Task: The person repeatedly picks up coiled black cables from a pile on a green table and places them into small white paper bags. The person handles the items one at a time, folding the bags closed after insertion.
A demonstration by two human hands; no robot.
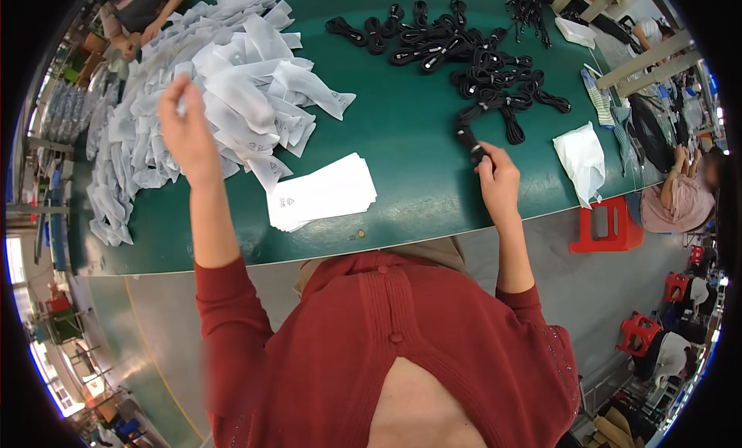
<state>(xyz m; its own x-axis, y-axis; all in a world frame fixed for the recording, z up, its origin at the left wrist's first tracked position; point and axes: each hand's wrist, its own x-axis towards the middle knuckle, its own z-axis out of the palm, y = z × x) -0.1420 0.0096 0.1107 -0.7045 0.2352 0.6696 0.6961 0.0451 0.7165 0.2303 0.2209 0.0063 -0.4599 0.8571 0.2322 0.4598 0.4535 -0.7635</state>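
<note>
My right hand (499,179) pinches the near end of a bundled black cable (468,137), which stretches away toward the other bundles. Over the left part of the table, my left hand (185,127) is raised above a large heap of filled, whitish translucent bags (239,85). Its fingers are slightly curled and apart, and no object shows in them. Between my hands, near the table edge, lies a stack of flat white bags (328,191) with small dark print. Several coiled black cables (440,42) are spread beyond my right hand.
A green table (410,193) carries everything. To the right are a crumpled white bag (581,162) and a striped glove (597,96). A red stool (607,228) stands past the table's edge. Other people sit at the far left and at the right.
</note>
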